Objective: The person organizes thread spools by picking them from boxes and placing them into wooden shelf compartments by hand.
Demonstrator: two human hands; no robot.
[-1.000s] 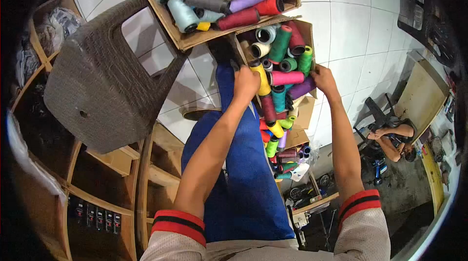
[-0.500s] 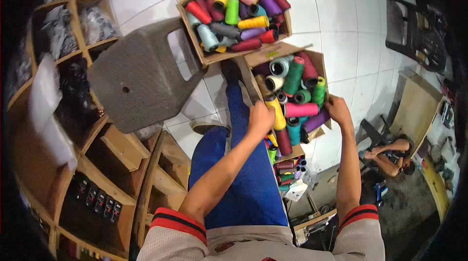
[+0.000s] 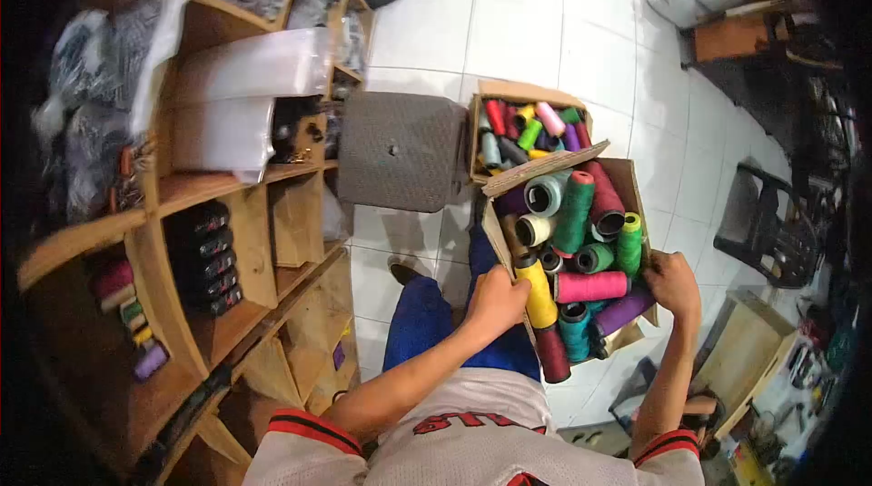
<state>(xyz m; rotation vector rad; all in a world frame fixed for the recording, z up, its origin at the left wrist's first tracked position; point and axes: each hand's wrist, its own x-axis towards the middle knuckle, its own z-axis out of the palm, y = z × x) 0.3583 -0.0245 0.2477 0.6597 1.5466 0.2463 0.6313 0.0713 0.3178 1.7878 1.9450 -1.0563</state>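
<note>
My left hand (image 3: 499,304) is closed on the left edge of a cardboard box (image 3: 625,173) full of thread cones. On the opposite side, my right hand (image 3: 673,283) grips the box's right edge. Inside, a pink cone (image 3: 590,286), a yellow cone (image 3: 537,293), a dark green cone (image 3: 574,213), a purple cone (image 3: 627,309) and several others lie in a jumble. A maroon cone (image 3: 551,354) sits at the near left corner. One raised flap (image 3: 549,167) partly covers the view of a second cardboard box (image 3: 531,93) of colored cones beyond it.
A dark plastic stool (image 3: 395,152) stands left of the second box. Wooden shelves (image 3: 209,191) with plastic-wrapped goods run along the left. A black chair (image 3: 767,232) lies on the tiled floor at right. Part of a person (image 3: 704,409) shows at the lower right.
The held box has come up closer to me, and the second box now looks smaller and farther away. My view has swung, showing more of the shelves. Both hands keep their hold.
</note>
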